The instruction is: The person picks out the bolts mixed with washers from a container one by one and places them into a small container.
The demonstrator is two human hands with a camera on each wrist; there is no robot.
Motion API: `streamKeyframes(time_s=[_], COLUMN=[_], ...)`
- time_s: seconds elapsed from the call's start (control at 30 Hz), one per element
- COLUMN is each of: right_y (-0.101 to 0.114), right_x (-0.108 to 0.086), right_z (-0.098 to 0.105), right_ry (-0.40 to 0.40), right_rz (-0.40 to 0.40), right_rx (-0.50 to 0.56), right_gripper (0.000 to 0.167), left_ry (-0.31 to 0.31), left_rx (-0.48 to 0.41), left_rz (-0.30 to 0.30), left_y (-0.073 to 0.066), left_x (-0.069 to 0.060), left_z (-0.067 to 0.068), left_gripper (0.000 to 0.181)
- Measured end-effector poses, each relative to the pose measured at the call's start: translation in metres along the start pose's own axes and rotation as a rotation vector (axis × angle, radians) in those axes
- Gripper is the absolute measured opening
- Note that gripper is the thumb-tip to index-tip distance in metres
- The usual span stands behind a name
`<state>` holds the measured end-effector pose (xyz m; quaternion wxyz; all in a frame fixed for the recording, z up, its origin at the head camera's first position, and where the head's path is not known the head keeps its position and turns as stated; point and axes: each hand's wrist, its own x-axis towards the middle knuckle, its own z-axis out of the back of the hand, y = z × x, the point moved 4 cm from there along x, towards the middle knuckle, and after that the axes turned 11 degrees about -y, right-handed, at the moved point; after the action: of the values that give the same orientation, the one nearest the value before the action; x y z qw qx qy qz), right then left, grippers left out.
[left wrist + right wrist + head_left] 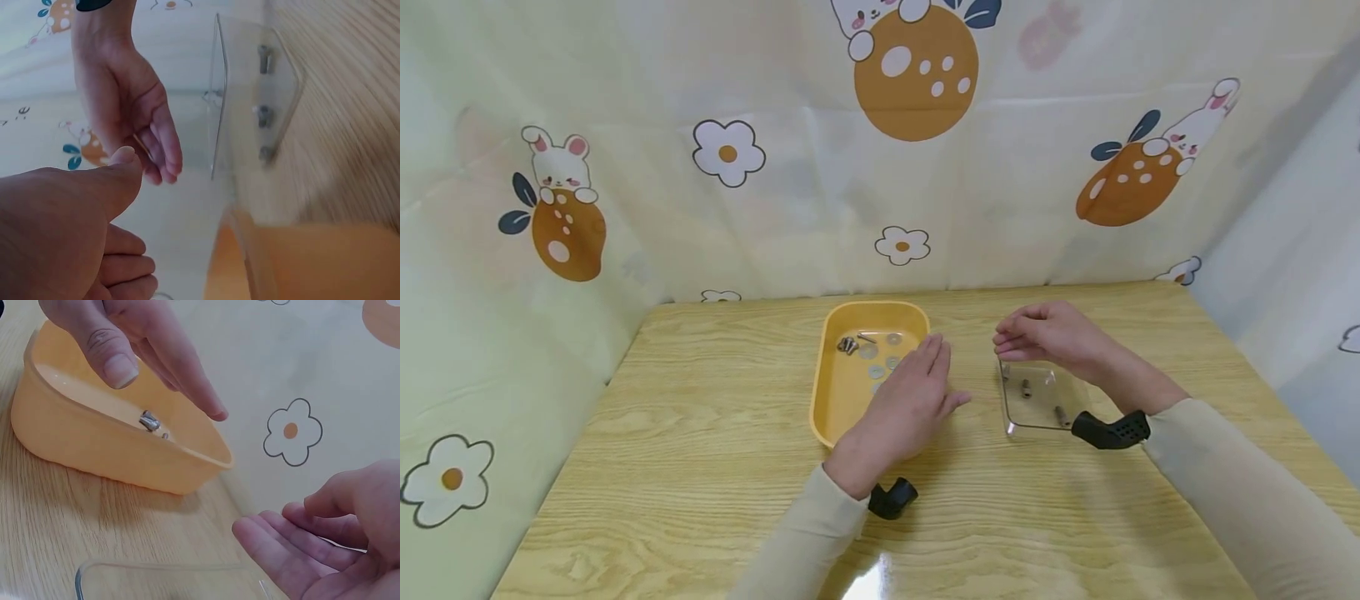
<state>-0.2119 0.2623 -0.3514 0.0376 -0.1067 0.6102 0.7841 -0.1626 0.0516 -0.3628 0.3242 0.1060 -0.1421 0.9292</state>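
Over the right rim of a yellow tray (817, 400), my left hand (904, 404) hovers with its fingers extended and nothing visible in it. Inside the tray lie several flat washers (876, 372) and a small cluster of metal screws (847, 345); my left hand hides part of its contents. Above the back of a clear plastic box (1037, 427), my right hand (1052, 337) hangs with loosely bent fingers. No object shows in it in the right wrist view. Three bolts lie apart in the clear box, one bolt (264, 115) in the middle.
Both containers stand on a wood-grain table (700, 467), the clear box to the right of the tray. A patterned curtain (805, 200) hangs behind the table's back edge. Each wrist wears a black band (1111, 430).
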Motion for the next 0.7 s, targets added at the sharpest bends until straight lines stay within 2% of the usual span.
streamKeyframes(time_s=[0.2, 0.53, 0.7], right_y=[0.002, 0.004, 0.008], right_x=[0.006, 0.018, 0.022], right_z=[-0.008, -0.033, -0.045], right_ry=[0.004, 0.030, 0.042], right_rz=[-0.014, -0.026, -0.024], right_rx=[0.044, 0.105, 0.118], right_gripper=[0.041, 0.037, 0.036], left_ry=[0.012, -0.051, -0.028], left_rx=[-0.024, -0.012, -0.051], left_rz=[0.049, 0.068, 0.129], left_y=[0.017, 0.046, 0.058], left_x=[-0.008, -0.025, -0.033], left_z=[0.004, 0.010, 0.013], left_gripper=[0.075, 0.081, 0.085])
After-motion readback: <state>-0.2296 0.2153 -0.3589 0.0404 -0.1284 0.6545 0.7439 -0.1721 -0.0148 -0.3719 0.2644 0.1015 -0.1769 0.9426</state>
